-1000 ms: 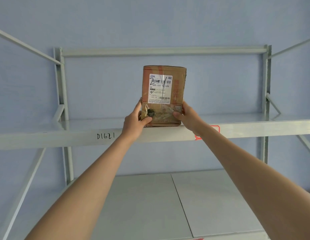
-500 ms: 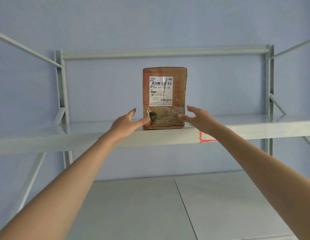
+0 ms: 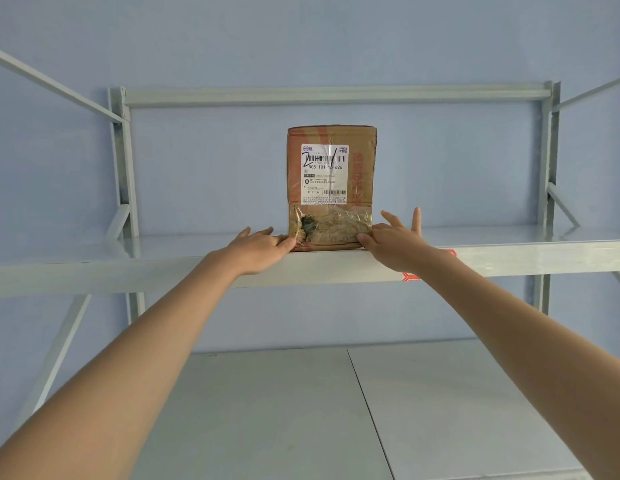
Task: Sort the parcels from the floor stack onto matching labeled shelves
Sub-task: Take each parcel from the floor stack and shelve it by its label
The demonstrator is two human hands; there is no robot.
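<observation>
Cardboard parcel (image 3: 331,188) stands upright at the centre of the frame, on the front edge of the upper shelf (image 3: 509,251) of a pale metal rack. Its face carries a white shipping label (image 3: 324,174) with barcodes, the printed number 505-101-16-626 and black handwritten strokes across the top; wrinkled clear tape covers its lower part, with a dark torn patch at the lower left corner.

Both hands are spread with straight fingers. The left hand (image 3: 258,247) lies low at the parcel's lower left corner, its thumb tip touching the box. The right hand (image 3: 395,242) is at the lower right corner, thumb tip against the box, the other fingers fanned upward and clear of it.

A red-edged tag (image 3: 410,276) shows on the shelf's front rail, partly hidden by the right wrist. The lower shelf (image 3: 301,410) fills the bottom of the frame, before a blue wall (image 3: 301,36).
</observation>
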